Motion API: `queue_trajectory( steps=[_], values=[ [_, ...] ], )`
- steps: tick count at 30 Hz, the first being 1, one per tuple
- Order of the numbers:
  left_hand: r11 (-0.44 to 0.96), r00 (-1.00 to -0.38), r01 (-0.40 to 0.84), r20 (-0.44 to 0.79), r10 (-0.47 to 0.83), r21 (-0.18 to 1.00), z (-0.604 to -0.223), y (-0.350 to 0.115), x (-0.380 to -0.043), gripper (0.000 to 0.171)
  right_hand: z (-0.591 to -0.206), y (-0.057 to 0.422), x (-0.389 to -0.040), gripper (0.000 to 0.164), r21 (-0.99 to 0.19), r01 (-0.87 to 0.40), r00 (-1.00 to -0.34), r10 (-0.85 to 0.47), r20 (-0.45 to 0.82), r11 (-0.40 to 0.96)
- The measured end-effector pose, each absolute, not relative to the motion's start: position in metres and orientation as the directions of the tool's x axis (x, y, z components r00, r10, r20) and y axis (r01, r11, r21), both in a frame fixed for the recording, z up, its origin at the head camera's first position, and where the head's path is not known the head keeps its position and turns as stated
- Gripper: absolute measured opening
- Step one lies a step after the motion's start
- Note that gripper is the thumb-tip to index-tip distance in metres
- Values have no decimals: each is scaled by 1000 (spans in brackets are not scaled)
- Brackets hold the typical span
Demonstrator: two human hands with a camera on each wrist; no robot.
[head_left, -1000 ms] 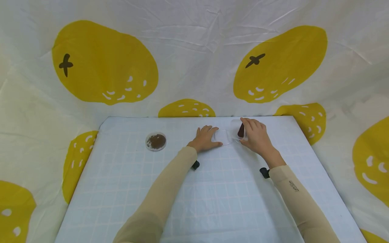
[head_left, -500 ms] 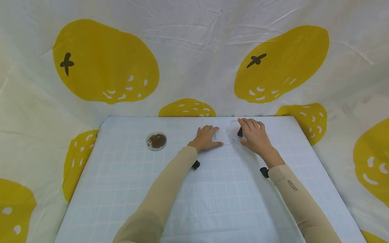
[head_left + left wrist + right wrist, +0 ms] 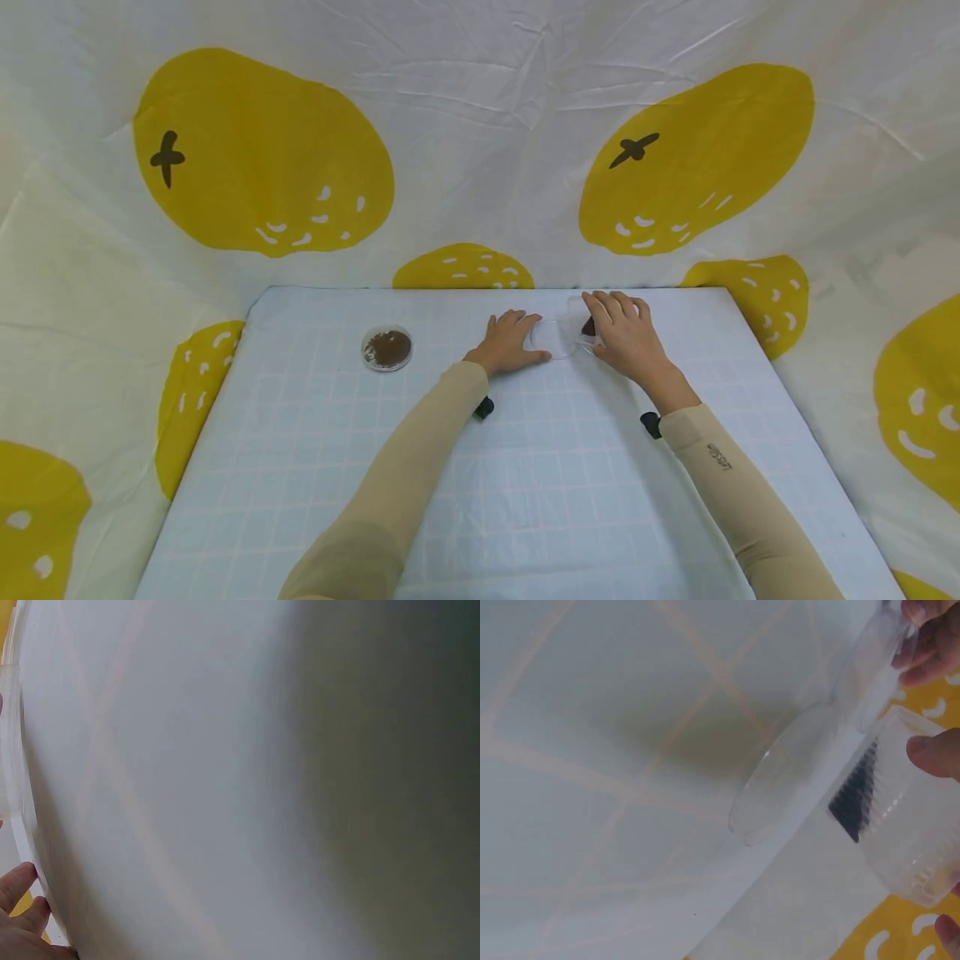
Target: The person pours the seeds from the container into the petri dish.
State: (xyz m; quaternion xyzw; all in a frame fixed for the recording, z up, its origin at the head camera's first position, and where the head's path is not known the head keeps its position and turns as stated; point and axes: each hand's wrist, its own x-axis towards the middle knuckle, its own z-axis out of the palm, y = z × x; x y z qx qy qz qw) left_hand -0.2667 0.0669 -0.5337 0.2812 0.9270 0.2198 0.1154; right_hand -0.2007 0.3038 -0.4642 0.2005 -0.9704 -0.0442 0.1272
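My left hand (image 3: 510, 343) lies on the table with thumb and fingers curved around the rim of a clear petri dish (image 3: 553, 339). In the right wrist view, its fingertips meet the edge of this dish (image 3: 866, 671), and another clear round piece (image 3: 776, 776) lies beside it. My right hand (image 3: 632, 342) grips a clear plastic container (image 3: 911, 817), tilted close by the dish. Dark brown powder (image 3: 589, 327) is gathered in one corner of the container. The left wrist view shows mostly tablecloth, with some fingertips (image 3: 22, 889) at its lower left.
A second petri dish (image 3: 387, 348) holding brown powder stands to the left on the pale checked tablecloth (image 3: 525, 483). Behind the table's far edge hangs a white curtain (image 3: 480, 167) with large yellow fruit prints. Dark wrist cameras (image 3: 651, 424) sit below each hand.
My right hand has shifted slightly left with the container, tipping it further toward the dish. Less brown powder shows beside the fingers now. My left hand stays in place at the dish.
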Motion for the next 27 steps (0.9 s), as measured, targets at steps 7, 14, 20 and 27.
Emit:
queue_trajectory(
  steps=[7, 14, 20, 27],
  values=[
    [749, -816, 469, -95, 570, 468, -533, 67, -266, 83, -465, 303, -203, 92, 159, -389, -877, -418, 238, 907],
    [752, -817, 471, -95, 569, 461, -533, 67, -266, 82, -465, 302, -203, 93, 183, -411, -856, -447, 259, 893],
    [757, -818, 463, -107, 565, 462, -531, 67, -265, 82, -465, 301, -203, 97, 190, -409, -860, -446, 245, 893],
    [757, -817, 462, -110, 566, 462, -532, 67, -266, 83, -465, 300, -204, 99, 196, -414, -860, -452, 236, 889]
  ],
)
